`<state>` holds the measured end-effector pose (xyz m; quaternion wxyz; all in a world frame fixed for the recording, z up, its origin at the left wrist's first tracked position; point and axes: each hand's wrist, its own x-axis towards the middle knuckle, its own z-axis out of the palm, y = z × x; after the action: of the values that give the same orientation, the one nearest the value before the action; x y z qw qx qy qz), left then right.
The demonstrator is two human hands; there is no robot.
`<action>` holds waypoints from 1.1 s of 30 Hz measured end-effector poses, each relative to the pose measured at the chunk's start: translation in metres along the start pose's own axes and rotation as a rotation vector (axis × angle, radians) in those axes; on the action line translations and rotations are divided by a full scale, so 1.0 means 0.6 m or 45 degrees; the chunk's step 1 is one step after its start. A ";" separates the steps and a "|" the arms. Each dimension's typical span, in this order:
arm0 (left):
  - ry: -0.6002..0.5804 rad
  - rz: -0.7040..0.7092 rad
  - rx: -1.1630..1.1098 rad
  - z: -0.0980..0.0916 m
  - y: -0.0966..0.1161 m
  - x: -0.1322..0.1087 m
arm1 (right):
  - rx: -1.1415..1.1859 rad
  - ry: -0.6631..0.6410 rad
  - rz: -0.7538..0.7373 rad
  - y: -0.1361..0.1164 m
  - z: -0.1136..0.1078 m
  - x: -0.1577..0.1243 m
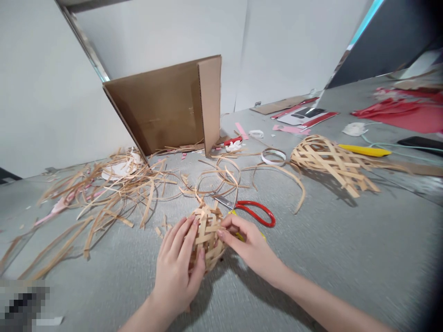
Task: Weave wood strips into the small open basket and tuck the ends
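A small piece woven from flat pale bamboo strips (207, 233) is between my two hands, low in the middle of the view. My left hand (178, 258) lies around its left side, fingers over the top and thumb along the near face. On the right, my right hand (247, 240) pinches the weave between thumb and fingers. Just beyond lie red-handled scissors (256, 211), blades pointing left. Something yellow shows partly under my right hand; its kind is hidden.
Loose strips (114, 198) are strewn across the left and middle. A cardboard panel (162, 110) stands at the back. To the right lie another woven piece (325, 159), a yellow-handled tool (365, 150), a white tape ring (273, 157) and red material (408, 115).
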<state>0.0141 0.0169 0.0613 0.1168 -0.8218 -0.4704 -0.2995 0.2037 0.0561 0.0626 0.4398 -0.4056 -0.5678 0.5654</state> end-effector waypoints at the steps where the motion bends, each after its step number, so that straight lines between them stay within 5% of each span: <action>1: -0.002 0.002 -0.006 -0.001 0.001 0.002 | 0.005 0.000 -0.002 0.000 0.000 0.000; 12: -0.017 0.116 -0.013 -0.019 0.033 0.010 | 0.057 -0.049 0.024 -0.021 -0.001 0.000; 33: -0.048 0.193 0.001 -0.027 0.032 0.026 | -0.035 -0.085 0.057 -0.036 -0.019 0.005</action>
<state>0.0296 0.0100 0.0851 0.1306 -0.8604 -0.4092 -0.2743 0.2149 0.0615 0.0841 0.4022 -0.4053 -0.5807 0.5803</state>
